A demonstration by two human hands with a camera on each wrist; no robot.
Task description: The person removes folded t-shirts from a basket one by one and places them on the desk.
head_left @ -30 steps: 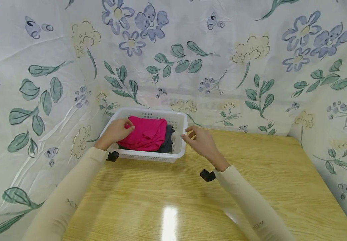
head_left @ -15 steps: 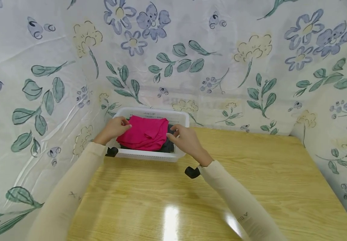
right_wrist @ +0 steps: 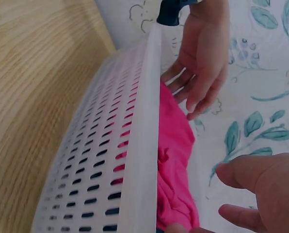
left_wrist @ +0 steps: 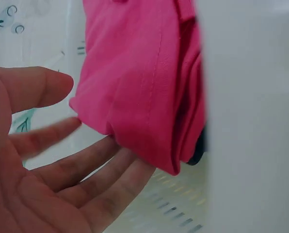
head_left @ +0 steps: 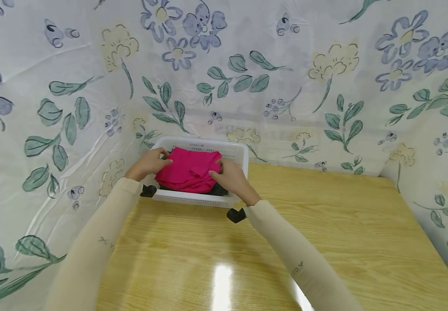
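Observation:
A folded pink garment with a stitched seam lies on dark cloth inside a white perforated plastic basket. My left hand is at the garment's left edge. In the left wrist view, that hand's fingers reach under the garment's corner while the thumb stays apart from it. On the opposite side, my right hand reaches over the basket's right end, its fingertips at the garment's right edge. Thumb and fingers of this hand are spread in the right wrist view, with part of the hand cut off.
The basket stands at the back left of a wooden table, close against a flower-printed sheet that hangs behind and along both sides. Black wrist mounts sit under both cuffs, near the basket's front rim.
My right hand has moved left from outside the basket's right end to the garment's right edge. The left hand has stayed near the left edge, its fingers now lower at the fabric.

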